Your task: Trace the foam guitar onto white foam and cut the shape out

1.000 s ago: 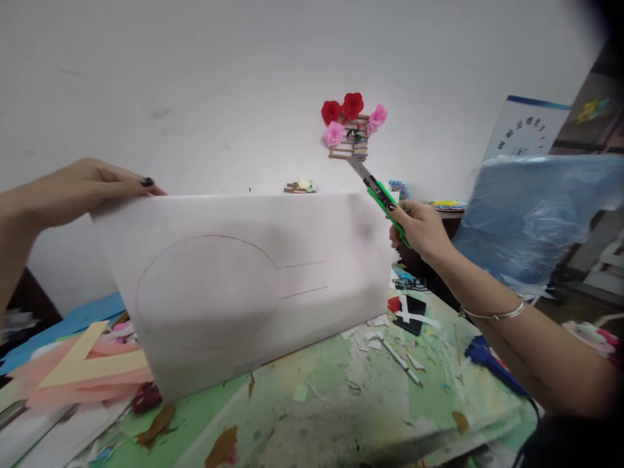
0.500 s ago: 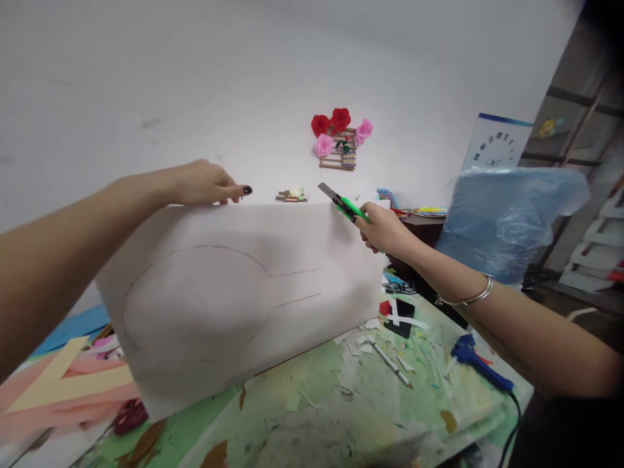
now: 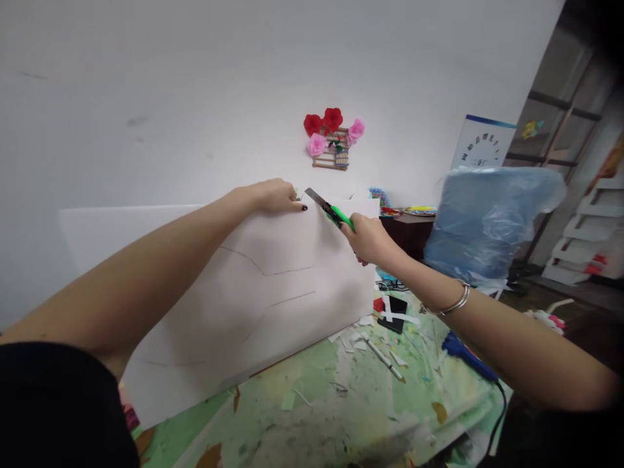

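A large white board (image 3: 292, 318) stands upright on the table, with a curved pencil outline and two short lines drawn on its face. My left hand (image 3: 277, 195) grips the board's top edge, thumb on the near side and fingers hidden behind it. My right hand (image 3: 368, 237) is closed around a green utility knife (image 3: 340, 216). The knife's blade is out and points up and left, its tip close to my left thumb at the top edge. Whether the blade touches the board I cannot tell. My left forearm covers part of the outline.
Paper scraps, a white pen (image 3: 385, 361) and a black flat object (image 3: 392, 313) lie on the green-stained table (image 3: 312, 422). A blue glue gun (image 3: 468, 357) with a cord is at the right. Behind stands a plastic-wrapped blue chair back (image 3: 487, 221). Paper flowers (image 3: 333, 120) hang on the wall.
My left hand has slid right along the board's top edge, close to the blade. The knife in my right hand sits slightly lower and further left in view. The view has shifted a little.
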Action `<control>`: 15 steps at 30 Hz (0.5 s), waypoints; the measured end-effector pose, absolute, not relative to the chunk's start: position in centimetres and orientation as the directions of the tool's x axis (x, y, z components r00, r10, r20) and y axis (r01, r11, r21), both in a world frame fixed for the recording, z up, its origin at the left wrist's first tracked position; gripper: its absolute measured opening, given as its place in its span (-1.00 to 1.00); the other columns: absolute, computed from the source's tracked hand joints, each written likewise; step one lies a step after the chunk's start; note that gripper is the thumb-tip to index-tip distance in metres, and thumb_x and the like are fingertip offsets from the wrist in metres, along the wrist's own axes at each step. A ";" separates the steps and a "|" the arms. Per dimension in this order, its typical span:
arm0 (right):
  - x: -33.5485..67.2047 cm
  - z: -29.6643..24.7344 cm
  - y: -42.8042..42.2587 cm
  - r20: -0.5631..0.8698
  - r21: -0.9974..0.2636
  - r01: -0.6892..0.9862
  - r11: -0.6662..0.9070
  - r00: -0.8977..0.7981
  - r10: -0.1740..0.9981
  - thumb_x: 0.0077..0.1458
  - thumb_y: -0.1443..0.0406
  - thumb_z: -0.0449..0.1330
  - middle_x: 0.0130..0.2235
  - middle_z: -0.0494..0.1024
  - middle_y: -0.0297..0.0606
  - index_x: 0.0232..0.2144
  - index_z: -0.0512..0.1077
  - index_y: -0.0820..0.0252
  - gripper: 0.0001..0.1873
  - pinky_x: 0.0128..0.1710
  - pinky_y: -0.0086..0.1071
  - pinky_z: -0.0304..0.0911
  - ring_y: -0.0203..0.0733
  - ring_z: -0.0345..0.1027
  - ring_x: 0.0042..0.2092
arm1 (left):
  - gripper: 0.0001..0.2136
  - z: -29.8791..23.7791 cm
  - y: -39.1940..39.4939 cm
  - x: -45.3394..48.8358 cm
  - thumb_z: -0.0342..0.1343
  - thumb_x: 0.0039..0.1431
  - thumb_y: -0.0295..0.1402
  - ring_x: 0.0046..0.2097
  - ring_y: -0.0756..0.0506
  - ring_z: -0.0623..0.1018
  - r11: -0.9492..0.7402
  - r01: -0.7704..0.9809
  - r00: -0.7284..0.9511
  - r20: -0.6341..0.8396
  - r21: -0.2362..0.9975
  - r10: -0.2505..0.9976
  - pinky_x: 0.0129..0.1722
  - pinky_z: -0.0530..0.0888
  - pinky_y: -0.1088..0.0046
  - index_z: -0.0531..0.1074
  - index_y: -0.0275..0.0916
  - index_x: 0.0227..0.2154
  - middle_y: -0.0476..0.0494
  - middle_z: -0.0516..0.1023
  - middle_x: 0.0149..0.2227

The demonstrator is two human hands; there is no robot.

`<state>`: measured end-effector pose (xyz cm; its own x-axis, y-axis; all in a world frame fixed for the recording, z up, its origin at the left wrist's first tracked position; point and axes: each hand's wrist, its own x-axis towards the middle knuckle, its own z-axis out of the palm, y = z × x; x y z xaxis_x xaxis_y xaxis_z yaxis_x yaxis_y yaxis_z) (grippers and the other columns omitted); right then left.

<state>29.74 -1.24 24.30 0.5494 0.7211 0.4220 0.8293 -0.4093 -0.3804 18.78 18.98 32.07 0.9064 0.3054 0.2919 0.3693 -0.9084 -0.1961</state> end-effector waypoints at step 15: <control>28.1 23.9 -1.0 0.478 -0.093 0.909 -0.406 0.398 0.783 0.19 0.37 -0.09 -0.35 0.45 0.03 0.17 0.09 0.37 -0.50 -0.34 -0.22 0.31 -0.09 0.39 -0.41 | -0.62 30.3 18.7 22.2 -0.07 0.05 -0.11 -0.17 -0.16 0.49 -0.908 0.353 0.871 0.433 -0.225 0.231 -0.23 0.31 0.39 0.49 -0.23 -0.23 -0.22 0.55 -0.18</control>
<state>28.09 -0.99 23.92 0.3982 0.7828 0.4782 0.9093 -0.4055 -0.0935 22.17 18.68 30.32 0.8712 0.2315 0.4330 0.3533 -0.9079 -0.2255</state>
